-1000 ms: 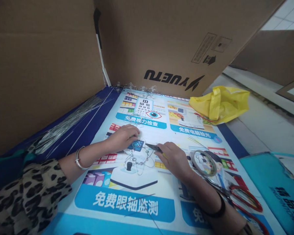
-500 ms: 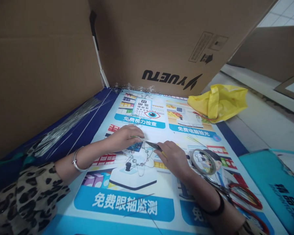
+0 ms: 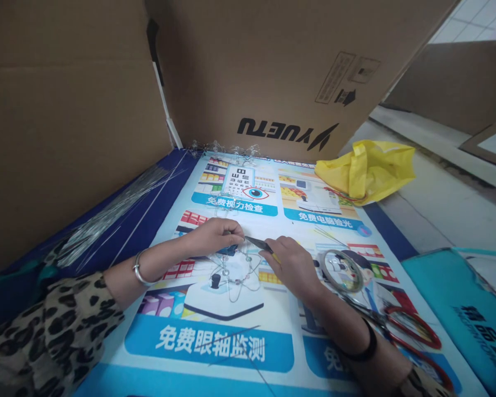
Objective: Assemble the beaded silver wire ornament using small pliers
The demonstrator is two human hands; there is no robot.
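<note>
My right hand [image 3: 292, 266] is closed around a pair of pliers [image 3: 256, 243] with dark pointed jaws and a bit of yellow handle. The jaws point left, and their tip comes up against the fingertips of my left hand [image 3: 220, 236]. That hand is pinched shut on one end of a thin beaded wire piece [image 3: 240, 281]. Its loops and small clear beads spread over the printed sheet below both hands. The exact spot where jaws and wire meet is too small to make out.
Red-handled scissors [image 3: 413, 328] and a tape roll [image 3: 342, 271] lie on the right. A yellow bag [image 3: 366, 171] sits behind them. Wire strands [image 3: 111, 215] lie at left; more beaded wire [image 3: 227, 153] is by the cardboard wall [image 3: 248, 71]. A teal bag [image 3: 450, 303] is at far right.
My left hand has dipped slightly and its fingers are drawn in closer at the pliers' tip. My right hand and the pliers are nearly unmoved. The view has shifted a little.
</note>
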